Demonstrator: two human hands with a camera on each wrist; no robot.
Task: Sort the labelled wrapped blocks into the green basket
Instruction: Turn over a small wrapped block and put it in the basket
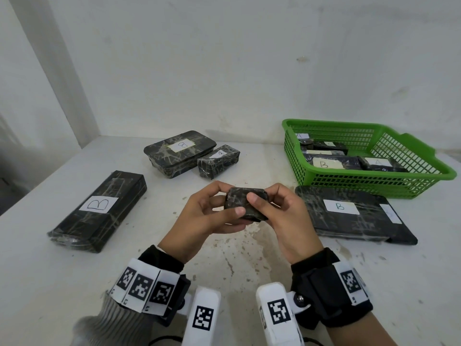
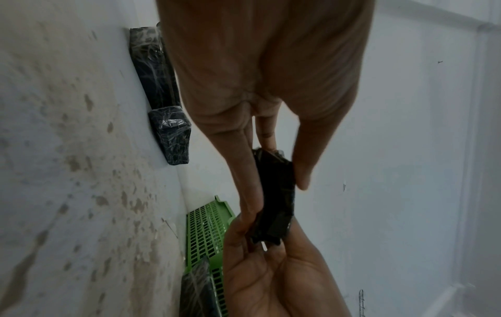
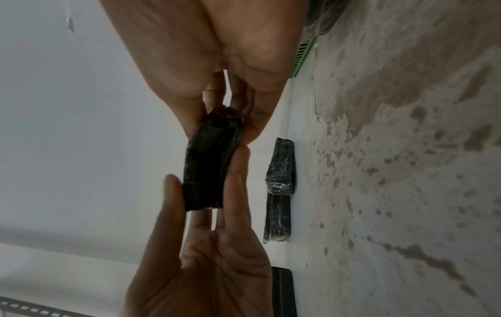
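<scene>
A small black wrapped block [image 1: 243, 203] [image 2: 275, 199] [image 3: 206, 163] is held above the middle of the white table, no label showing on it. My left hand [image 1: 212, 211] pinches its left end between thumb and fingers. My right hand [image 1: 279, 213] grips its right end, thumb on top. The green basket [image 1: 379, 136] stands at the back right with several labelled blocks inside, marked A and B. On the table lie a long block labelled B [image 1: 99, 211], a boxy labelled block [image 1: 179, 152], a smaller labelled block [image 1: 218, 161] and a flat block labelled B [image 1: 349, 213].
The white table [image 1: 237, 250] is stained in front of my hands. A white wall [image 1: 224, 58] rises close behind the table. The flat block labelled B lies right against the basket's front wall.
</scene>
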